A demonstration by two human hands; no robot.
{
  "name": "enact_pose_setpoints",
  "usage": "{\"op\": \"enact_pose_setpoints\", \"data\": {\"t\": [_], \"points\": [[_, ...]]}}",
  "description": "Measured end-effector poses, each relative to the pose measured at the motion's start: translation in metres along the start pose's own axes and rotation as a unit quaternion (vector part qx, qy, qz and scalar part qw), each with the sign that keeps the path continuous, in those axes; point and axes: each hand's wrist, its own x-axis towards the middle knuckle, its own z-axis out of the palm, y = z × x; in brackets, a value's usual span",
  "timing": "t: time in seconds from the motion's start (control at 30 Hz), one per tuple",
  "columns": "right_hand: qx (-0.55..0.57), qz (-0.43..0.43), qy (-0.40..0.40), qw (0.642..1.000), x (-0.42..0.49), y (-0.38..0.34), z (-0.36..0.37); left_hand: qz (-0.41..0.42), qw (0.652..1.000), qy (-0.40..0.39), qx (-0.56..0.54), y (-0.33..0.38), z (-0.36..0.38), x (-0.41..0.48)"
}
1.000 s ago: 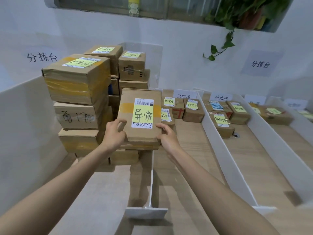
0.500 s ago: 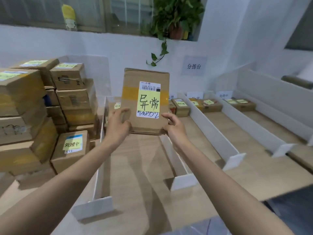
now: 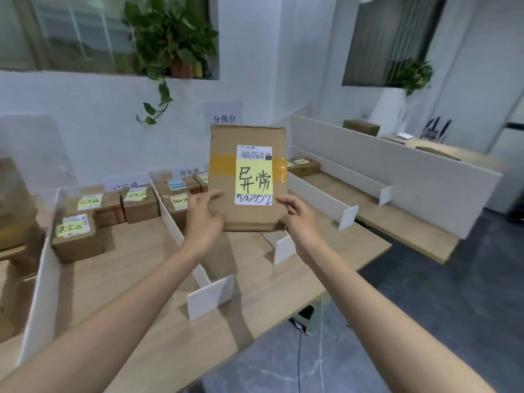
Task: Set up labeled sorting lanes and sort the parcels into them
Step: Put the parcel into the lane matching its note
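Observation:
I hold a flat brown cardboard parcel up in front of me, above the table. It bears a barcode label and a yellow note with two handwritten characters. My left hand grips its lower left edge, thumb on the front. My right hand grips its lower right corner. White dividers split the wooden table into lanes. The left lane holds three parcels with yellow notes. The lane beside it holds several more, partly hidden behind the held parcel. One parcel lies in a lane to the right.
Paper lane labels stand against the white wall. A stack of boxes fills the far left edge. Past the table's right end is dark floor with a cable. A second desk behind a white partition stands to the right.
The parcel came off the stack at left and moved right with both hands. My view has swung right too, so the stack now sits at the frame's left edge.

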Motion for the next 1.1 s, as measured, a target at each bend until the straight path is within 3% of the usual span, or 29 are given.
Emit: {"op": "enact_pose_setpoints", "data": {"t": [0.2, 0.47, 1.1], "points": [[0.005, -0.018, 0.048, 0.999, 0.002, -0.01, -0.068, 0.03, 0.998, -0.058, -0.025, 0.033, 0.059, 0.002], [-0.029, -0.01, 0.103, 0.994, 0.046, -0.001, -0.117, 0.045, 0.995, -0.081, -0.044, 0.044, 0.13, 0.034], [-0.086, 0.025, 0.112, 0.99, 0.274, 0.039, -0.153, -0.003, 0.993, -0.082, -0.083, 0.001, 0.283, 0.212]]}}
